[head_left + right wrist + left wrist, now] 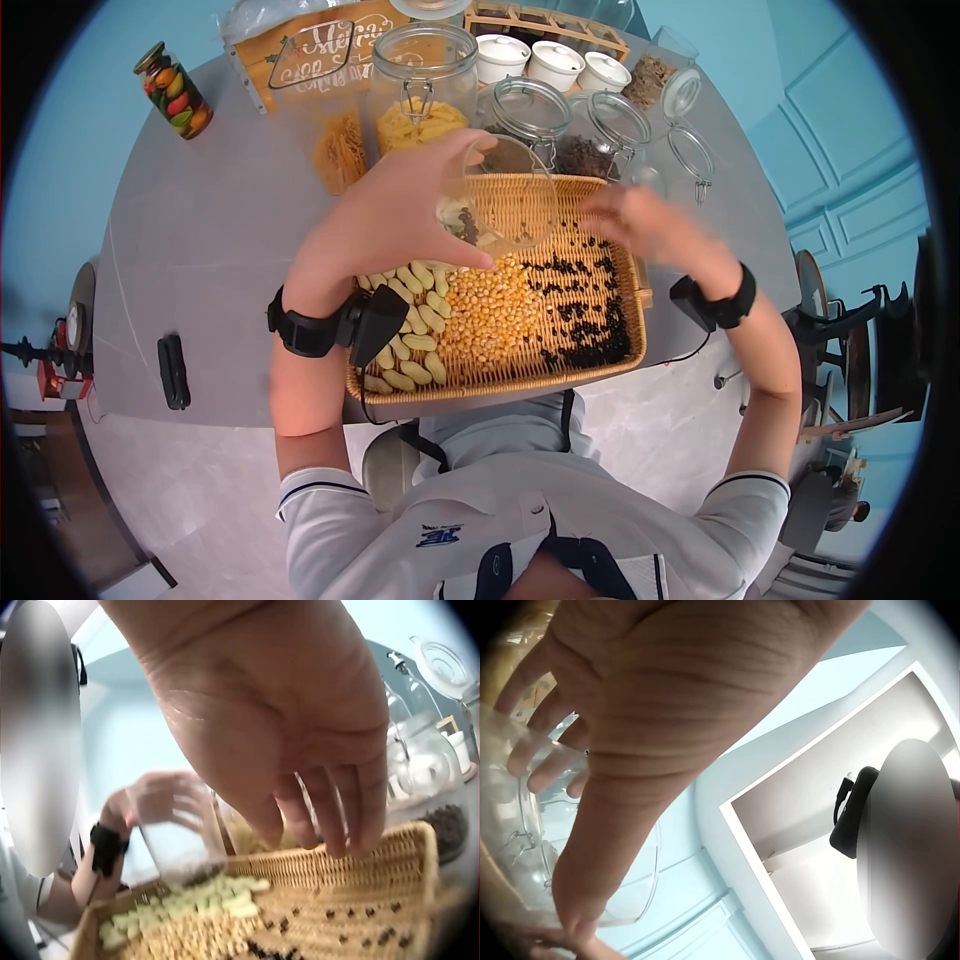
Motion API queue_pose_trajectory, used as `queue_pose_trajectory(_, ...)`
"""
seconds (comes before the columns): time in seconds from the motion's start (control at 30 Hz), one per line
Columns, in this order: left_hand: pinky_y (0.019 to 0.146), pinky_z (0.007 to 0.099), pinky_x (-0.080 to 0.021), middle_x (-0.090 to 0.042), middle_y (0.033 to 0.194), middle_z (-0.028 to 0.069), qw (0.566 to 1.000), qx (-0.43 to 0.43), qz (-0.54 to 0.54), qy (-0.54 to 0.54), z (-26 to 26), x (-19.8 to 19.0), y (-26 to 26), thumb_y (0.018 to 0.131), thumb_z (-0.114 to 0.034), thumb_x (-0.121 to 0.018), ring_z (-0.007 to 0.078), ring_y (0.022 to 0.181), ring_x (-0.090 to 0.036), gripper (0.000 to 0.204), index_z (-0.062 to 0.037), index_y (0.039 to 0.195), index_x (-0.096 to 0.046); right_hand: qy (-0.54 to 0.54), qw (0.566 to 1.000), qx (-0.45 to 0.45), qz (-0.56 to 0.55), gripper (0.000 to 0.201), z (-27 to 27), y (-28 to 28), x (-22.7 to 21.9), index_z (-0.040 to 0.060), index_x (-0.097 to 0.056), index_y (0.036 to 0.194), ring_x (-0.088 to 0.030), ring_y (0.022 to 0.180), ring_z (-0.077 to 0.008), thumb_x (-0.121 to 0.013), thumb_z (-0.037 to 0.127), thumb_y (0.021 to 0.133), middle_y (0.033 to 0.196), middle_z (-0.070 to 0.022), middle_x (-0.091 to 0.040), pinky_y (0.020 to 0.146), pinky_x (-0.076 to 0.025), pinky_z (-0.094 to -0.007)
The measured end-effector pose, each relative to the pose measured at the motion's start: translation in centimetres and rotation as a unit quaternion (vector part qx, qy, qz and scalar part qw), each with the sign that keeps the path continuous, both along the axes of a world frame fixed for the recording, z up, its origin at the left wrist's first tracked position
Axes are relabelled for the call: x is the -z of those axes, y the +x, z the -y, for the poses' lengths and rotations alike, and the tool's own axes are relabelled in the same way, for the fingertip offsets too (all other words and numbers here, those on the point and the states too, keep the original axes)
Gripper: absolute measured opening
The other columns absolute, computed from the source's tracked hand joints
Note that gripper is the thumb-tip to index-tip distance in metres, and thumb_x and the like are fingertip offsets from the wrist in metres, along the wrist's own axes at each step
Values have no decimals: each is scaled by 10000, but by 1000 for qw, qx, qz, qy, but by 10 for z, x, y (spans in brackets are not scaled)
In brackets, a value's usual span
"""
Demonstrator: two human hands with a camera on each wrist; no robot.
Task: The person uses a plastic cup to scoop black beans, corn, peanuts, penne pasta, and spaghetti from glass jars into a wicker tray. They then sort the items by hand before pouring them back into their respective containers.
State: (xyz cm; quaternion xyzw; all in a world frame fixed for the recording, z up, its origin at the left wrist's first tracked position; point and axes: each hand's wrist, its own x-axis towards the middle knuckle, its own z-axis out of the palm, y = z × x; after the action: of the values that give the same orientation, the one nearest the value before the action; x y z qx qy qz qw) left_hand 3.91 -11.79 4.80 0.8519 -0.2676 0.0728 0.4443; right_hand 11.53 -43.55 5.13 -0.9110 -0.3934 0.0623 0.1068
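My left hand grips a clear glass container, tilted over the back of a shallow wicker basket. Some dark and pale bits lie inside the container near its lower end. My right hand, blurred in the head view, hovers over the basket's back right part. Its fingers hang loosely down, with nothing visible between them. Unshelled peanuts fill the basket's left side, corn kernels its middle. Black beans lie on the right, thick at the front and scattered toward the back.
Behind the basket stand a pasta jar, open clip-top jars, white lidded pots and a wooden sign. A jar of colourful contents stands at the back left. A black case lies at the left edge.
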Motion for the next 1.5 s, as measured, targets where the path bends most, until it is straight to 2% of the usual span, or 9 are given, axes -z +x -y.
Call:
queue_pose_trajectory(0.17, 1047, 407, -465, -626, 1334, 217, 1000, -4, 20, 7, -5, 0, -1, 618, -293, -946, 365, 1238, -595, 967, 11, 1421, -501, -181, 945, -109, 251, 202, 20, -23, 57, 65, -668, 1057, -692, 934, -274, -586, 233, 980, 931, -100, -672, 874, -531, -383)
queue_pose_trajectory(0.47, 1041, 420, -463, -616, 1334, 234, 1000, 0, 10, 11, -3, 2, -1, 604, -307, -949, 383, 1237, -590, 993, 16, 1427, -496, -207, 951, -179, 148, 513, 27, -65, 40, 45, -655, 1014, -647, 949, -287, -720, 514, 817, 972, -101, -624, 916, -467, -405)
queue_pose_trajectory(0.77, 1018, 416, -472, -636, 1290, 238, 1000, 3, -1, 12, -1, -1, -2, 606, -280, -944, 384, 1214, -598, 967, 22, 1413, -506, -191, 954, -222, 64, 405, 38, -70, 39, 67, -659, 1026, -631, 1050, -247, -831, 281, 727, 1048, -74, -632, 897, -481, -386)
queue_pose_trajectory(1.0, 1011, 407, -470, -645, 1276, 223, 1000, 8, -7, 10, 2, -4, -4, 603, -262, -946, 377, 1190, -606, 945, 13, 1398, -517, -130, 966, -197, -104, 294, 39, -63, 43, 35, -672, 985, -662, 985, -313, -807, 59, 726, 1000, -104, -640, 824, -538, -455)
queue_pose_trajectory(1.1, 1101, 406, -433, -605, 1420, 138, 997, 3, -73, 37, 3, -11, -5, 602, -231, -971, 266, 1312, -569, 1045, -43, 1490, -452, -85, 956, -181, -215, 253, 39, -49, 50, 21, -714, 951, -680, 938, -330, -812, 38, 718, 943, -125, -671, 807, -540, -443)
queue_pose_trajectory(1.2, 1108, 406, -424, -608, 1415, 127, 996, 9, -79, 31, 7, -10, -5, 604, -228, -970, 259, 1312, -560, 1047, -52, 1496, -451, -20, 959, -176, -222, 201, 32, -40, 52, -3, -744, 916, -676, 868, -331, -805, 14, 726, 883, -127, -684, 766, -533, -408)
queue_pose_trajectory(1.33, 1062, 398, -448, -615, 1337, 189, 999, 24, -35, 0, 8, -1, -2, 602, -272, -959, 336, 1250, -576, 977, -9, 1425, -504, 11, 964, -147, -223, 189, 25, -21, 56, 13, -775, 905, -682, 764, -282, -807, 4, 719, 829, -117, -707, 692, -530, -371)
queue_pose_trajectory(1.37, 1067, 396, -447, -613, 1344, 187, 999, 25, -36, 3, 9, -1, -2, 604, -275, -959, 332, 1255, -575, 979, -7, 1427, -502, 14, 966, -153, -208, 196, 23, -14, 53, 3, -783, 932, -688, 700, -212, -808, 6, 737, 817, -99, -738, 650, -540, -327)
queue_pose_trajectory(1.5, 1067, 391, -448, -608, 1357, 186, 998, 30, -51, 4, 14, -4, -1, 611, -281, -958, 323, 1268, -572, 981, 1, 1430, -496, 160, 928, 49, -334, 181, 16, 6, 20, -34, -790, 948, -719, 725, -145, -800, 58, 793, 839, -106, -766, 687, -552, -269)
